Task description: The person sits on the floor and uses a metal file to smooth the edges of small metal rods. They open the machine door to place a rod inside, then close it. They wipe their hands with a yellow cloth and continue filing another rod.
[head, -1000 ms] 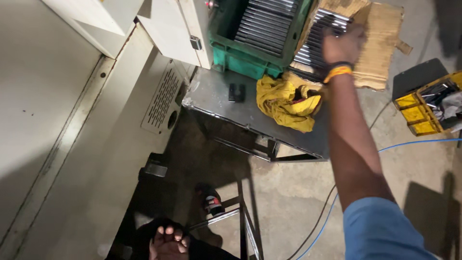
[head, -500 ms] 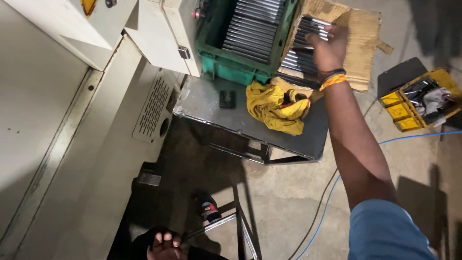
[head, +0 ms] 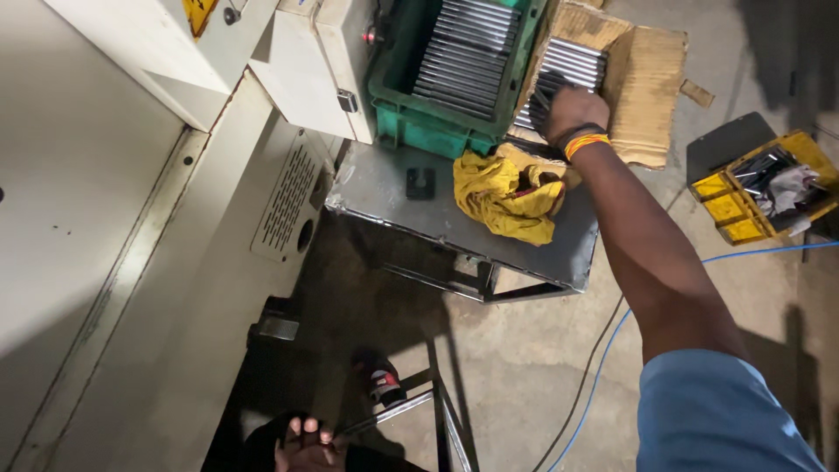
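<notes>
Picking metal rods [head: 559, 74] from cardboard box [head: 642, 83] at 1 o'clock. Right hand [head: 570, 109] on rod stack, fingers curled, grasp not confirmable. Left hand [head: 306, 434] at 6 o'clock, fingers curled on dark object. Next, probably: firm grip, lift clear toward green crate [head: 411, 122].

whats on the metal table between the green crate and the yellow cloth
In the head view the table is bare between the green crate and the yellow cloth. A small black block lies left of the cloth.

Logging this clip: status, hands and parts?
Right hand on metal rods in cardboard box, grip unclear. Left hand low, fingers curled. Yellow rag nearby, nothing blocking.
</notes>
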